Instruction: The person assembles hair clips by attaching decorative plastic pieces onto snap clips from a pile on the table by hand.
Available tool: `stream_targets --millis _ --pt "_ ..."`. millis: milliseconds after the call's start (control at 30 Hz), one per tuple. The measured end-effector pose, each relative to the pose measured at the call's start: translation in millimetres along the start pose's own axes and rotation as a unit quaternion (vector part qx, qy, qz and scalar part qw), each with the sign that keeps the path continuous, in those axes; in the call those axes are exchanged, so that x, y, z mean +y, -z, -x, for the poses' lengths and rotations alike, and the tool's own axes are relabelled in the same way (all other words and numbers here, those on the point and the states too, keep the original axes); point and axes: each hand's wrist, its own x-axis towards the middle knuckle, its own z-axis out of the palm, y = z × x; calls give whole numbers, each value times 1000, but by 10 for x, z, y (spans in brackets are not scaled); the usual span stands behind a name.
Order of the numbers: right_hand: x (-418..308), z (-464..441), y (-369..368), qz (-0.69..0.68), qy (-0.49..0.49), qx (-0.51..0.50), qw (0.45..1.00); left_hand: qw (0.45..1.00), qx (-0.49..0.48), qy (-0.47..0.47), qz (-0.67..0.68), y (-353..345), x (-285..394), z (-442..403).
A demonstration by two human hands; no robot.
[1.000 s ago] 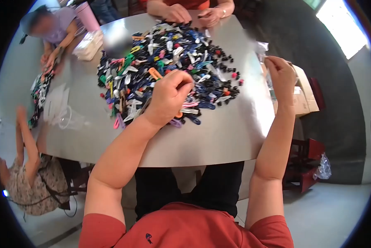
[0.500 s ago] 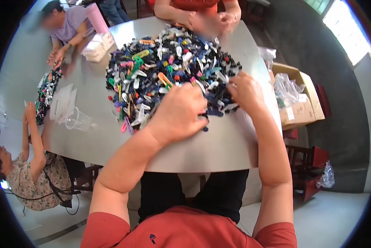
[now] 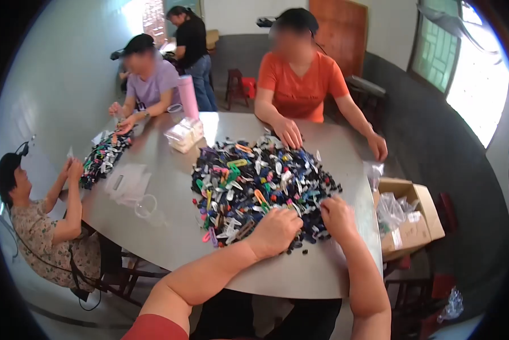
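A wide pile of hair clips (image 3: 240, 187) in black, white, green, orange and pink is spread over the metal table (image 3: 197, 266). At its near edge, my left hand (image 3: 276, 231) rests low against the clips with its fingers curled. My right hand (image 3: 338, 218) is at the pile's right near edge, fingers bent and drawn together over dark clips. Whatever lies in either hand is hidden. An orange clip (image 3: 260, 197) lies just beyond my left hand.
Across the table, a person in orange (image 3: 299, 85) has one hand on the pile. Two people sit left by a smaller clip pile (image 3: 104, 158). Plastic bags (image 3: 130, 184), a clear cup (image 3: 145, 205), wrapped packs (image 3: 184, 136) and a pink bottle (image 3: 188, 99) stand about. A cardboard box (image 3: 416, 229) sits right.
My view has tilted up, showing more of the room. My hands remain at the pile's near edge and have come closer together. The person opposite has parted their hands, one reaching to the pile.
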Motion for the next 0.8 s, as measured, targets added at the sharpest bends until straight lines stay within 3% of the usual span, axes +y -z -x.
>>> stream_targets --millis 67,333,533,600,633,800 --pt "-42 10 23 -6 25 0 1000 998 39 20 49 29 5 -26" --pt "-55 -1 45 -89 36 24 995 990 49 48 124 -42 -91 -9" --pt "-59 -13 36 -122 24 19 992 972 38 136 187 12 -92 -26" --pt "-71 11 27 -126 26 11 992 968 109 99 202 12 -118 -18" --pt "-72 -10 32 -123 29 11 992 972 96 62 207 -1 -189 -17" --pt "-68 -34 -6 -117 51 4 992 965 89 72 236 42 -175 -2"
